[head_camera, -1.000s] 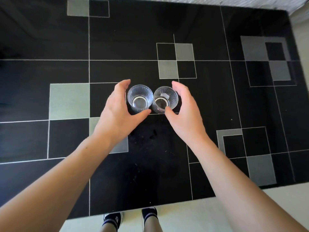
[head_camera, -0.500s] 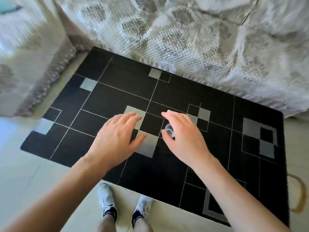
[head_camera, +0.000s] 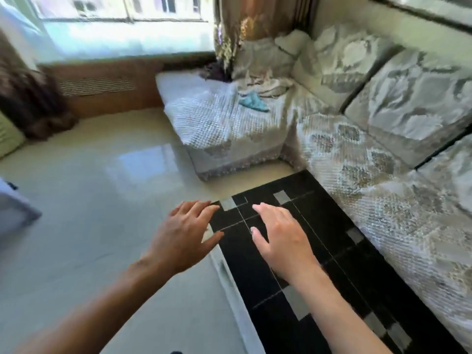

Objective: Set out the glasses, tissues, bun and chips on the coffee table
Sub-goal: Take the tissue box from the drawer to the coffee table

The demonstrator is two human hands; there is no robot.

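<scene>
- Left hand (head_camera: 182, 237): open, fingers spread, palm down, gripping nothing. It hovers over the near-left edge of the counter (head_camera: 339, 274), partly above the pale floor (head_camera: 84, 205).
- Right hand (head_camera: 282, 238): open, fingers extended, palm down, gripping nothing. It hovers above the black surface of the counter, inboard of the left hand.
- Task items: no glasses, tissues, bun or chips are visible anywhere in the head view. The part of the counter that shows carries nothing; its nearer end is hidden by the right forearm and the frame edge, so what stands there cannot be told.
- Governing relation: the direction from the hands to the next item cannot be determined, since none is in view. The head view points toward the window (head_camera: 120, 19) and the sofa (head_camera: 378, 139), and neither shows a task item; a small teal cloth (head_camera: 252, 102) lies on the sofa seat and is not a task item.
- Long axis: the counter runs from the lower right of the view toward the upper left, parallel to the sofa front and just beside it.
- Nearer hand: judged from position alone, the left hand is closer to the open floor side, the right hand to the sofa side.
- Writing: no brand, label or legible text is visible; the view is blurred.
</scene>
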